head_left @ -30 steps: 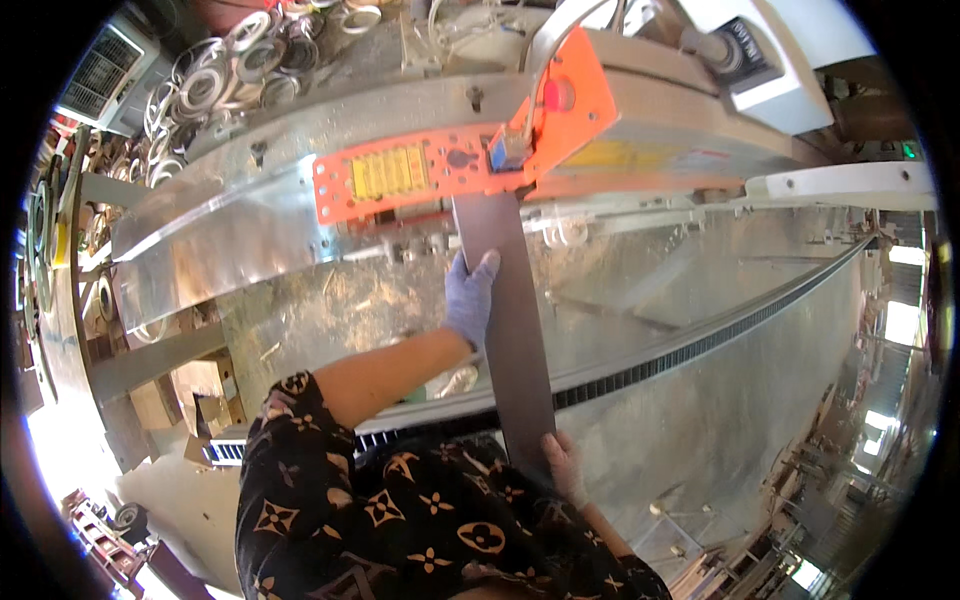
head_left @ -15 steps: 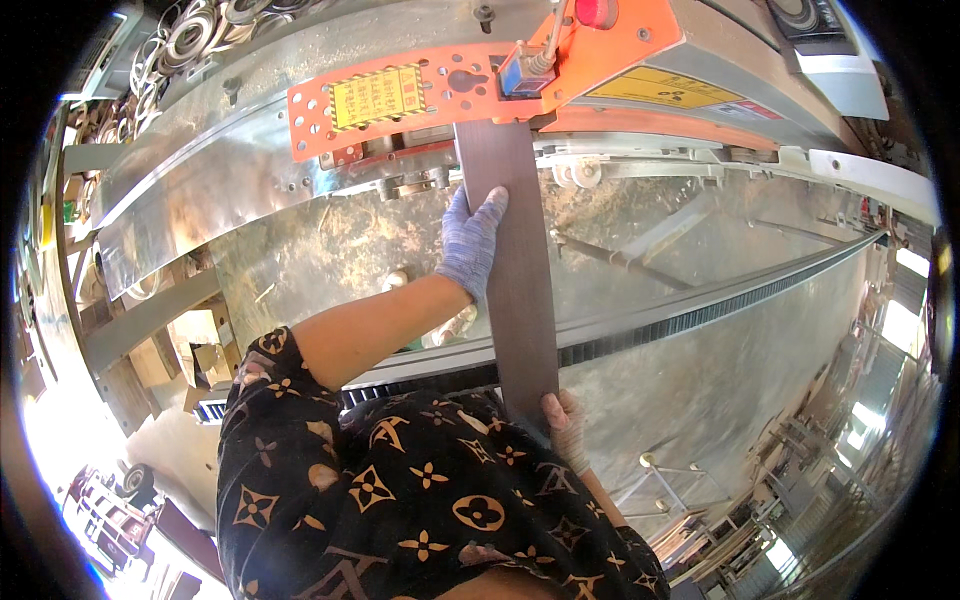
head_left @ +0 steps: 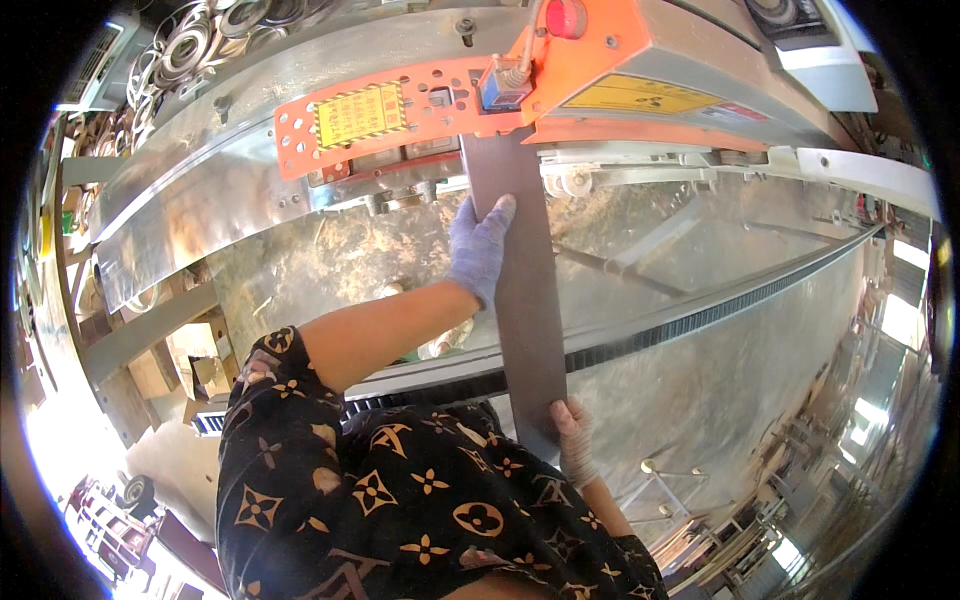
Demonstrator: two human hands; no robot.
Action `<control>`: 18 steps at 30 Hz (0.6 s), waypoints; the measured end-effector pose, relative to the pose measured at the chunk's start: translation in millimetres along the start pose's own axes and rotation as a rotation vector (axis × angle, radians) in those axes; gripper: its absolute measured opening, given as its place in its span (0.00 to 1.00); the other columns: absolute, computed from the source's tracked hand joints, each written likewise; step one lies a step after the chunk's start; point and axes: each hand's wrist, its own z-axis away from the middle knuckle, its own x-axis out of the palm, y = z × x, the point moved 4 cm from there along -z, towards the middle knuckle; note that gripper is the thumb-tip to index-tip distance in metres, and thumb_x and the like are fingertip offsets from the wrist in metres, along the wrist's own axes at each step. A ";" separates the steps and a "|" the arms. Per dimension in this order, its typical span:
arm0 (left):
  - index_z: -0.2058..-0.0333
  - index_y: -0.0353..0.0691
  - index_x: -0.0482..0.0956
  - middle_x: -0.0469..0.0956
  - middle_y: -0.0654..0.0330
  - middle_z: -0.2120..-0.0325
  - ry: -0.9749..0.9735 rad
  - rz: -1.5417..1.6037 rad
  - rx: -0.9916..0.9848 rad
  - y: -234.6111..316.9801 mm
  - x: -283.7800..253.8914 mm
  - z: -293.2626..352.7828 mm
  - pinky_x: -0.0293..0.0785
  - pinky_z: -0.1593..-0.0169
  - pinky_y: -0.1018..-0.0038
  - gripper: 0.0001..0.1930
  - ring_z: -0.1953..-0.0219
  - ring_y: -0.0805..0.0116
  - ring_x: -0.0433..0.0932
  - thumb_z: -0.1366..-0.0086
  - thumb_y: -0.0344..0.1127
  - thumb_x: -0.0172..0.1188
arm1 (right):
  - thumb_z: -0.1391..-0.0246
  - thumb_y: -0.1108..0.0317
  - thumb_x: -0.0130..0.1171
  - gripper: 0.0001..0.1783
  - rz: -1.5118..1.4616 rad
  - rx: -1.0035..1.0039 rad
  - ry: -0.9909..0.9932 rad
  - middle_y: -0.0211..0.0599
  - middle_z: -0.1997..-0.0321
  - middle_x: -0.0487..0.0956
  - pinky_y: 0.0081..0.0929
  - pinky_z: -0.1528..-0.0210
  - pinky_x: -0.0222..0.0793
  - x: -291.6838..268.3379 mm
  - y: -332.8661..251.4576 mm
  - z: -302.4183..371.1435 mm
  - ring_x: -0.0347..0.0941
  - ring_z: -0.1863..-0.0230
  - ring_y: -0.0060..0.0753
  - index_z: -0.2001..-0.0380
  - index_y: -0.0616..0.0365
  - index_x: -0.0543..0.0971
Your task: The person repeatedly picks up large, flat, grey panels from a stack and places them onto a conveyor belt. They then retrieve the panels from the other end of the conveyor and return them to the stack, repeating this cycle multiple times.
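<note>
A long, dark brown board (head_left: 530,300) stretches from in front of my body to the machine, where its far end passes beneath an orange perforated guard (head_left: 440,92). My left hand (head_left: 480,245), in a bluish-purple glove, grips the board's left edge close to the guard, its thumb on the top face and its other fingers partly hidden. Near the board's close end, my right hand (head_left: 575,440), in a pale glove, holds the right edge with the thumb on top. The fingers under the board cannot be seen.
A small blue box (head_left: 505,85) with a cable sits on the guard, beside a red knob (head_left: 566,18). Between me and the machine runs a rail with a dark ribbed strip (head_left: 700,320). Rolled bands (head_left: 185,50) lie far left; timber pieces (head_left: 690,545) are stacked lower right.
The board and both hands sit slightly farther right relative to the orange guard. My right hand is a little lower in view, and more of the board's near end shows.
</note>
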 end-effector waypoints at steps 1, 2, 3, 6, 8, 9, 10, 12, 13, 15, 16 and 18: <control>0.51 0.41 0.69 0.75 0.59 0.62 -0.022 0.031 -0.013 -2.2 4.6 0.2 0.77 0.62 0.67 0.20 0.64 0.66 0.76 0.40 0.40 0.60 | 0.48 0.52 0.59 0.20 -0.023 -0.010 0.003 0.24 0.68 0.73 0.21 0.60 0.64 -3.9 -3.7 -3.9 0.66 0.66 0.19 0.66 0.60 0.75; 0.51 0.40 0.69 0.75 0.58 0.62 0.002 -0.016 0.000 -7.4 10.7 -2.8 0.77 0.62 0.67 0.20 0.64 0.66 0.76 0.40 0.40 0.59 | 0.48 0.51 0.60 0.20 -0.046 -0.020 0.006 0.25 0.67 0.73 0.21 0.60 0.64 -11.2 -5.5 -5.6 0.67 0.65 0.20 0.65 0.60 0.75; 0.52 0.40 0.69 0.75 0.58 0.62 0.018 -0.058 0.015 -12.8 23.5 -7.6 0.77 0.61 0.67 0.19 0.64 0.66 0.76 0.40 0.39 0.59 | 0.49 0.51 0.60 0.22 -0.070 -0.063 0.004 0.27 0.65 0.75 0.22 0.58 0.65 -20.9 -6.4 -14.0 0.68 0.64 0.21 0.64 0.61 0.75; 0.52 0.38 0.69 0.76 0.57 0.63 0.021 -0.114 0.074 -29.0 44.0 -15.4 0.77 0.62 0.68 0.19 0.64 0.65 0.76 0.39 0.39 0.58 | 0.50 0.52 0.61 0.22 -0.057 -0.059 0.012 0.28 0.65 0.75 0.22 0.59 0.66 -44.9 -16.3 -19.8 0.69 0.64 0.21 0.64 0.62 0.75; 0.52 0.37 0.69 0.76 0.57 0.62 0.001 -0.137 0.128 -47.0 53.1 -27.5 0.76 0.62 0.68 0.19 0.64 0.66 0.76 0.39 0.39 0.58 | 0.51 0.52 0.62 0.23 -0.032 -0.056 0.067 0.28 0.66 0.75 0.23 0.61 0.66 -71.6 -6.0 -30.3 0.69 0.65 0.21 0.64 0.62 0.76; 0.52 0.36 0.70 0.76 0.57 0.62 -0.012 -0.119 0.141 -51.9 62.6 -29.9 0.75 0.61 0.70 0.18 0.64 0.67 0.76 0.39 0.38 0.57 | 0.51 0.52 0.62 0.23 -0.027 -0.078 0.079 0.29 0.66 0.75 0.23 0.61 0.67 -81.8 -7.8 -37.1 0.69 0.65 0.22 0.63 0.62 0.76; 0.53 0.35 0.70 0.77 0.57 0.62 -0.023 -0.106 0.160 -55.5 71.8 -30.0 0.73 0.60 0.71 0.17 0.64 0.68 0.75 0.38 0.37 0.56 | 0.51 0.52 0.62 0.23 -0.026 -0.101 0.085 0.29 0.66 0.76 0.23 0.62 0.67 -90.5 -8.6 -43.5 0.69 0.65 0.22 0.63 0.62 0.76; 0.54 0.33 0.71 0.77 0.57 0.62 -0.030 -0.126 0.200 -61.9 86.6 -32.9 0.72 0.59 0.71 0.17 0.63 0.68 0.75 0.38 0.37 0.56 | 0.51 0.53 0.63 0.23 0.034 -0.195 0.144 0.28 0.65 0.76 0.22 0.60 0.66 -108.2 -14.9 -57.2 0.69 0.63 0.23 0.62 0.62 0.76; 0.54 0.33 0.70 0.77 0.56 0.62 -0.031 -0.160 0.225 -65.8 92.7 -36.0 0.72 0.59 0.71 0.18 0.63 0.68 0.74 0.38 0.37 0.56 | 0.51 0.53 0.63 0.23 0.024 -0.218 0.131 0.29 0.65 0.76 0.23 0.60 0.66 -116.0 -20.2 -62.0 0.70 0.62 0.23 0.61 0.62 0.76; 0.51 0.34 0.68 0.75 0.54 0.59 -0.100 -0.240 0.303 -72.3 93.3 -61.1 0.71 0.57 0.68 0.22 0.60 0.68 0.73 0.39 0.41 0.56 | 0.52 0.53 0.63 0.24 0.027 -0.288 0.090 0.32 0.64 0.76 0.24 0.59 0.67 -122.3 -38.0 -65.3 0.70 0.61 0.24 0.60 0.63 0.76; 0.50 0.35 0.67 0.74 0.54 0.57 -0.103 -0.268 0.197 -69.1 98.2 -46.0 0.70 0.57 0.68 0.23 0.59 0.67 0.72 0.39 0.42 0.56 | 0.53 0.54 0.64 0.24 0.163 -0.488 0.239 0.33 0.63 0.76 0.25 0.58 0.67 -126.4 -44.9 -58.5 0.70 0.60 0.26 0.60 0.62 0.75; 0.47 0.36 0.64 0.73 0.54 0.55 -0.105 -0.332 -0.012 -69.5 92.0 0.2 0.70 0.55 0.67 0.25 0.56 0.66 0.71 0.39 0.44 0.55 | 0.55 0.57 0.67 0.25 0.437 -0.864 0.570 0.36 0.60 0.76 0.27 0.56 0.68 -129.9 -54.4 -34.8 0.71 0.58 0.28 0.58 0.62 0.74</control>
